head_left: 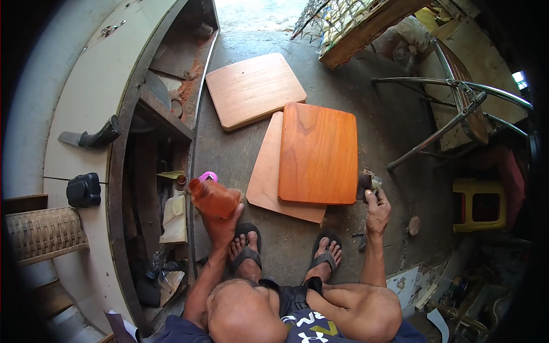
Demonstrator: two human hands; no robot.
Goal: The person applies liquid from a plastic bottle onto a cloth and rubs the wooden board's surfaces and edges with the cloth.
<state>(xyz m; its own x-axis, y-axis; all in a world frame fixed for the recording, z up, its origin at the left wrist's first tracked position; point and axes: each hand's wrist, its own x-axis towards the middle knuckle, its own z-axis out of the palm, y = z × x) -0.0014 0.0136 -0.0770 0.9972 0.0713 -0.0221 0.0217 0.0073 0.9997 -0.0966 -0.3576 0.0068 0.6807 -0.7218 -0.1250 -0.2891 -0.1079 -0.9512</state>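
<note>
My left hand (pixel 222 226) is wrapped round a bottle (pixel 213 197) coated in reddish-brown, raised and tilted between the bench and the boards. Between the fingers of my right hand (pixel 376 210) is a small dark wad (pixel 369 180), perhaps a rag; its kind is not clear. It is beside the right edge of an orange-brown stained wooden board (pixel 318 154). That board lies partly over a pale wooden board (pixel 266 166). Another pale board (pixel 256 88) lies farther off, near its upper left corner. A pink round object (pixel 209 176) shows just behind the bottle.
Along the left runs a bench (pixel 83 108) with open shelves, bearing a knife (pixel 91 136) and a black case (pixel 84 190). At the right stand a metal-framed folding chair (pixel 457 94) and a yellow stool (pixel 483 206). My sandalled feet (pixel 249 251) are below the boards.
</note>
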